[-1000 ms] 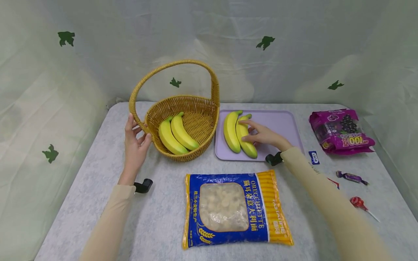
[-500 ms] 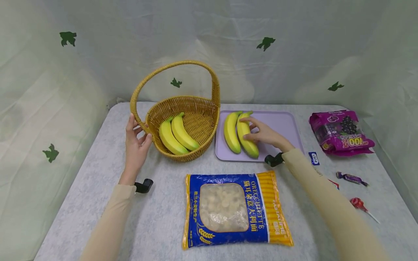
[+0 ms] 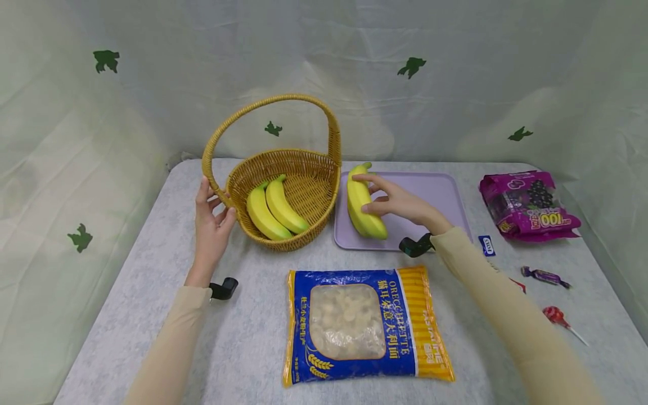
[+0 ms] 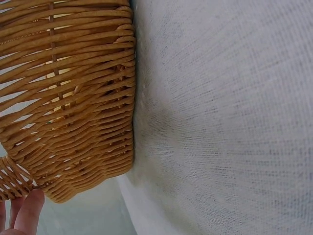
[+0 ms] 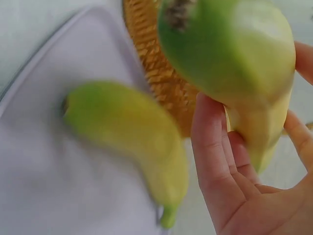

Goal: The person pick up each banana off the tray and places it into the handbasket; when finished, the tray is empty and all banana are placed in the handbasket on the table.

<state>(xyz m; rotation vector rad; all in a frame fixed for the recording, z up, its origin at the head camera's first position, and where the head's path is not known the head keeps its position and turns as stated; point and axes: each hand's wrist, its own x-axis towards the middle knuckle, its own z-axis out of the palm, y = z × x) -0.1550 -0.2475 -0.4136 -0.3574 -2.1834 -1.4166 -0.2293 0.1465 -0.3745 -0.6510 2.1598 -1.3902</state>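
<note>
The right wrist view's top edge cuts off the held banana (image 5: 234,58)

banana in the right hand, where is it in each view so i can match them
Head: the banana, just right of centre, in the right hand over the tray.
Left wrist: can't be made out.
Right wrist: upper right, large.
Shared landmark: the wicker basket, in all three.

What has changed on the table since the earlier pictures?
The right hand has lifted one curved yellow-green banana and moved it left, over a matching second banana on the flat lilac tray, toward the brown woven basket. The left hand remains at the basket's handle; the two yellow bananas inside stay put.
</note>
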